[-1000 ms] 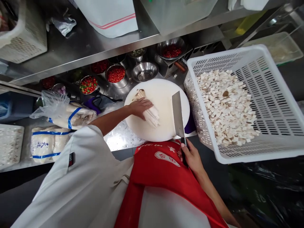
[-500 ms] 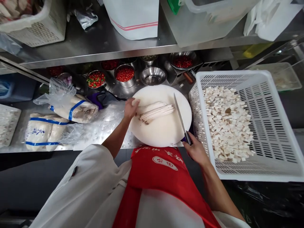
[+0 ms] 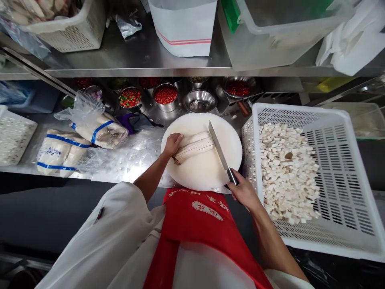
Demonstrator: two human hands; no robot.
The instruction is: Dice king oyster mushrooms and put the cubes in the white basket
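My right hand point(image 3: 243, 190) is closed round the black handle of a kitchen knife point(image 3: 219, 147). The long blade slants up and to the left over a round white cutting board point(image 3: 207, 176), beside the right ends of the mushroom strips point(image 3: 196, 146). These pale strips, cut lengthwise, lie side by side across the board, with brownish caps at the lower left. My left hand point(image 3: 173, 144) grips their left end, its fingers bent against the upper strip; some fingertips are hidden.
Right of the board stands a white basket point(image 3: 345, 160) holding diced mushroom point(image 3: 288, 172). Bagged mushrooms point(image 3: 63, 152) lie on the left of the counter. Bowls of chopped chilli point(image 3: 165, 95) and an almost bare metal bowl point(image 3: 207, 100) line the back, beneath a steel shelf point(image 3: 126, 60).
My left hand has moved in onto the strips' left end, and the strips now lie closer together. The knife has come left to their right ends. The view has shifted.
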